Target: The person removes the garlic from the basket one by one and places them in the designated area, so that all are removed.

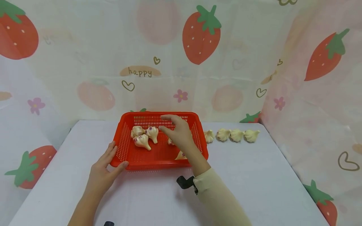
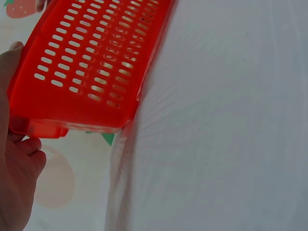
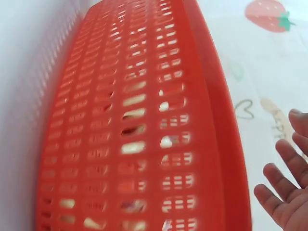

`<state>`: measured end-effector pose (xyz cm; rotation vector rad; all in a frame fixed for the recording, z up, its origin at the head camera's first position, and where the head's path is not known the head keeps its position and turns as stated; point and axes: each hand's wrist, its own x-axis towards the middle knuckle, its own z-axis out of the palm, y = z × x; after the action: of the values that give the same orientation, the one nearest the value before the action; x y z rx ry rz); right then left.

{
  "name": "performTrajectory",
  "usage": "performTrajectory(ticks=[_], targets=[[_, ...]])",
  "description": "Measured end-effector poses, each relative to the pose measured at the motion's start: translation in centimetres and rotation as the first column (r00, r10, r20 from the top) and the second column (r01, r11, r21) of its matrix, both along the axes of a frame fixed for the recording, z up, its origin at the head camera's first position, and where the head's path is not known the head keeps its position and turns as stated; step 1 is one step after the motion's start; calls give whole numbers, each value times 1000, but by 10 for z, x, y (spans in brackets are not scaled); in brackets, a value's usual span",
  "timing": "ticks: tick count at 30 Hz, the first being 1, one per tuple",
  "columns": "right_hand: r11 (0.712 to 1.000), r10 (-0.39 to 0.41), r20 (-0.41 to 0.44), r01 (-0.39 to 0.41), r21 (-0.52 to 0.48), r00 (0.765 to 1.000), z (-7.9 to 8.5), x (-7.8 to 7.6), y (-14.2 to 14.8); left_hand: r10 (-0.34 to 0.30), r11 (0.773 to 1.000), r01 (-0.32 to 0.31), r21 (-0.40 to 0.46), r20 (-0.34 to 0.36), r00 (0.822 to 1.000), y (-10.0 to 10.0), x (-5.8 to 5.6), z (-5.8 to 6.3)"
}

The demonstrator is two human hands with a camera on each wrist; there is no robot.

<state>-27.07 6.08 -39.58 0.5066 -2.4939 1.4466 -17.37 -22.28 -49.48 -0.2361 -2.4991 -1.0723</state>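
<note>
A red plastic basket [image 1: 164, 164] with slotted walls stands on the table. My left hand [image 1: 100, 174] holds its near left corner, thumb on the front rim and fingers along the left side; in the left wrist view the fingertips [image 2: 36, 154] curl by the rim. Above the basket, my right hand [image 1: 179, 131] hovers with fingers apart and nothing between them. Three garlic bulbs lie together at the left inside, one of them a white bulb [image 1: 142, 142]. Under the right hand, another garlic bulb [image 1: 181, 155] and more are partly hidden by it.
Several garlic bulbs [image 1: 236, 135] lie in a row on the white-covered table [image 1: 243, 175], right of the basket. Behind the table hangs a strawberry-print cloth [image 1: 169, 47]. A similar cloth [image 1: 319, 110] borders the right side.
</note>
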Motion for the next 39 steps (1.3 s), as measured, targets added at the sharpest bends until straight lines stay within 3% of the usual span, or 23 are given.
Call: performTrajectory(ticks=[9, 16, 21, 24, 28, 32, 35, 39], targets=[[993, 99, 50, -102, 52, 994, 9, -14, -30, 12, 1000, -12, -5, 29, 1000, -3, -1, 1], [977, 168, 88, -177, 117, 982, 32, -18, -40, 12, 1000, -12, -13, 24, 1000, -5, -2, 6], [953, 248, 111, -263, 149, 962, 48, -31, -43, 16, 1000, -16, -17, 4, 1000, -8, -5, 10], [923, 295, 99, -310, 227, 950, 52, -43, -43, 14, 1000, -14, -15, 16, 1000, -8, -6, 8], [840, 393, 56, -384, 383, 918, 50, -61, -41, 10, 1000, -10, -15, 44, 999, -8, -5, 2], [767, 457, 78, -437, 469, 886, 43, -80, -38, 7, 1000, -7, -8, 47, 999, -7, -3, 0], [758, 447, 109, -441, 482, 888, 32, -93, -34, 3, 1000, -3, 5, 29, 1000, -6, -2, -1], [768, 410, 150, -430, 475, 899, 11, -107, -26, -5, 1000, 4, 10, 21, 1000, -3, -1, -2]])
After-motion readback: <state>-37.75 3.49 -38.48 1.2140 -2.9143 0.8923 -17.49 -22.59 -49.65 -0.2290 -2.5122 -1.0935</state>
